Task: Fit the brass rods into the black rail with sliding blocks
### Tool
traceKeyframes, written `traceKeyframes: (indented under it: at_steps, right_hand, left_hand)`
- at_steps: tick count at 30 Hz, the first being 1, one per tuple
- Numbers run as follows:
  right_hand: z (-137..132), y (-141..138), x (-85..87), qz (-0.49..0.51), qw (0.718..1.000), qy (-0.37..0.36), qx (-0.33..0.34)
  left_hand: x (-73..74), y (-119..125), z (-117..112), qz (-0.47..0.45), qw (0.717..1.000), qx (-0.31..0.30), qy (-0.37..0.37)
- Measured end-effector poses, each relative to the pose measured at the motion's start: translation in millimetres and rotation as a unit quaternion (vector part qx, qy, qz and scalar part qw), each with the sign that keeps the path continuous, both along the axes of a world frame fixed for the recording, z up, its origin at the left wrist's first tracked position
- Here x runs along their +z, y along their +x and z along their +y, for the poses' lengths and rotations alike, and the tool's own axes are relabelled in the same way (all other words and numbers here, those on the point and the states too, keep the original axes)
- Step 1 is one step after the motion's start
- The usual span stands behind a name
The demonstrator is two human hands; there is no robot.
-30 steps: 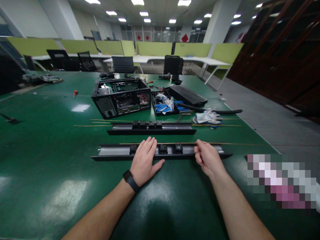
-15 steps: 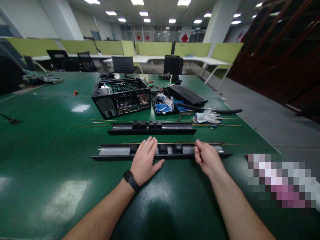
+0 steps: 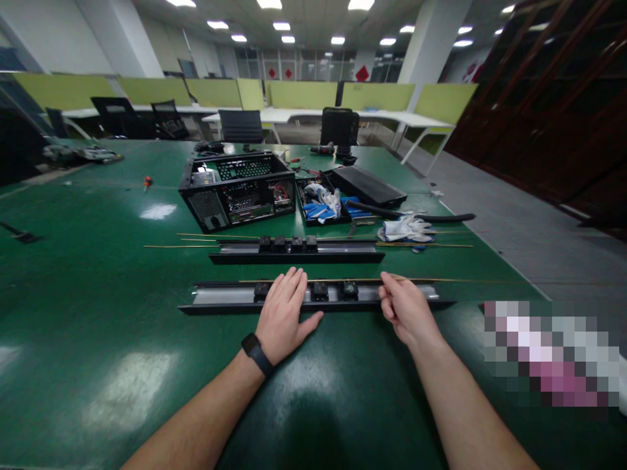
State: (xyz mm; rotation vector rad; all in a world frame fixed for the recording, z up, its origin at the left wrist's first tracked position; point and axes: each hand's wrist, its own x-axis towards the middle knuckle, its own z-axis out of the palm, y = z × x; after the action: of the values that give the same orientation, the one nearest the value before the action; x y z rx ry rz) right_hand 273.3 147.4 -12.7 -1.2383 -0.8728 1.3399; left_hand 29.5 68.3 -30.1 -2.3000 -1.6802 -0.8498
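A long black rail (image 3: 220, 299) with a silver channel and small black blocks (image 3: 320, 290) lies across the green table (image 3: 98, 313) in front of me. My left hand (image 3: 284, 315), with a black watch on the wrist, lies flat on the rail, fingers stretched out over one block. My right hand (image 3: 405, 308) is closed in a pinch on a thin brass rod (image 3: 465, 281) that runs along the rail's far edge and sticks out to the right.
A second black rail (image 3: 343, 253) with several blocks lies just beyond, with more brass rods (image 3: 171, 246) beside it. Behind stand an open computer case (image 3: 235, 189), a black tray of parts (image 3: 321, 202), white gloves (image 3: 406, 228) and a black hose (image 3: 441, 217). The table edge is at right.
The brass rod has slid a little to the right along the near rail, with my right hand pinched on it. My left hand has stayed flat on the rail.
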Motion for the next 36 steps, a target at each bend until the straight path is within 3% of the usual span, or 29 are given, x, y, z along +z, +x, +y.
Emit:
traceKeyframes:
  at_steps: [6,20,36]
  right_hand:
    - [0.4,-1.1,0.1,-0.027,1.000,-0.009,0.001]
    - [2.5,0.4,5.6,0.039,0.998,-0.055,-0.019]
    - [3.6,0.6,5.3,-0.011,0.999,-0.028,0.014]
  left_hand:
    - [-2.0,-0.6,0.8,0.008,1.000,-0.001,-0.007]
    - [0.2,-2.9,0.2,0.007,1.000,0.000,-0.002]
    - [0.0,0.9,-0.7,-0.004,1.000,0.002,-0.004]
